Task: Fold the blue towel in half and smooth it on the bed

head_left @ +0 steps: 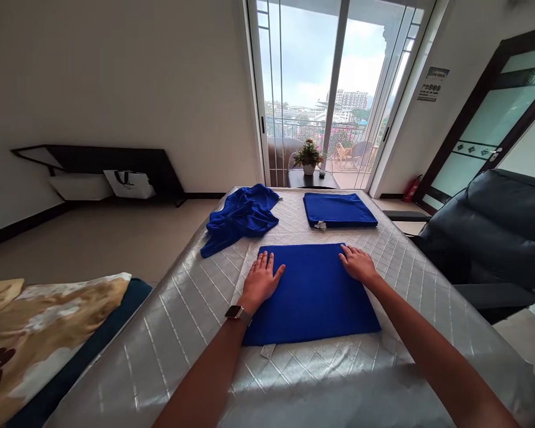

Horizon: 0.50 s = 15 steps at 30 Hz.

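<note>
A flat blue cloth (316, 291), its edges fairly straight, lies on the silvery quilted mattress (178, 321). My left hand (261, 279) rests palm down on its left edge, fingers stretched out. At the cloth's far right corner lies my right hand (356, 261), also palm down with fingers extended. A white tag sticks out from the near edge. Beyond, on the right, sits a neatly folded blue stack (339, 210) with a small white label. A crumpled blue cloth (245, 214) is heaped at the far left of the mattress.
A black leather armchair (508, 226) stands close on the right. To the left is a bed with a brown patterned blanket (62, 321). Past the mattress's far end, a potted plant (309, 156) sits on a small dark table before the glass sliding door (303, 65).
</note>
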Motion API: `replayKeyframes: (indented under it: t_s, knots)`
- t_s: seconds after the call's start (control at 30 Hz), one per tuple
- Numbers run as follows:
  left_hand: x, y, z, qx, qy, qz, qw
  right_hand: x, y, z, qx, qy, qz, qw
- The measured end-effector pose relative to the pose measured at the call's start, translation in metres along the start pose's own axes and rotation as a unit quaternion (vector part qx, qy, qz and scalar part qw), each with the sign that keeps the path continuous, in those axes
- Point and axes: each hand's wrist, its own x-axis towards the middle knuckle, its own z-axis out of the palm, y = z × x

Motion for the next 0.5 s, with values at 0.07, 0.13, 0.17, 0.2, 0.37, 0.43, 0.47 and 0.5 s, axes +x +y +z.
replayKeyframes:
  t_s: [0.07, 0.13, 0.17, 0.2, 0.37, 0.43, 0.47, 0.5]
  knots:
    - [0.0, 0.0, 0.001, 0.0, 0.001, 0.001, 1.0, 0.005, -0.001, 0.009, 0.003, -0.004, 0.013, 1.0]
    - [0.0, -0.002, 0.003, -0.007, 0.003, 0.001, 1.0, 0.008, 0.0, 0.019, 0.016, -0.009, 0.025, 1.0]
    - [0.001, -0.002, 0.004, -0.012, 0.006, 0.002, 1.0, 0.009, 0.001, 0.022, 0.023, -0.011, 0.027, 0.999]
    - [0.001, -0.003, 0.006, -0.016, 0.01, 0.003, 1.0, 0.009, 0.002, 0.025, 0.028, -0.012, 0.027, 0.999]
    - [0.004, -0.008, 0.014, -0.029, 0.028, 0.006, 0.999, 0.01, 0.004, 0.026, 0.036, -0.007, 0.018, 0.999]
    - [0.005, -0.009, 0.015, -0.028, 0.027, 0.003, 0.999, 0.01, 0.005, 0.025, 0.041, -0.01, 0.015, 0.999]
    - [0.005, -0.009, 0.016, -0.027, 0.026, 0.001, 0.999, 0.01, 0.005, 0.024, 0.043, -0.014, 0.013, 0.999]
    - [0.006, -0.009, 0.016, -0.025, 0.025, 0.0, 0.999, 0.009, 0.006, 0.023, 0.045, -0.019, 0.01, 0.999]
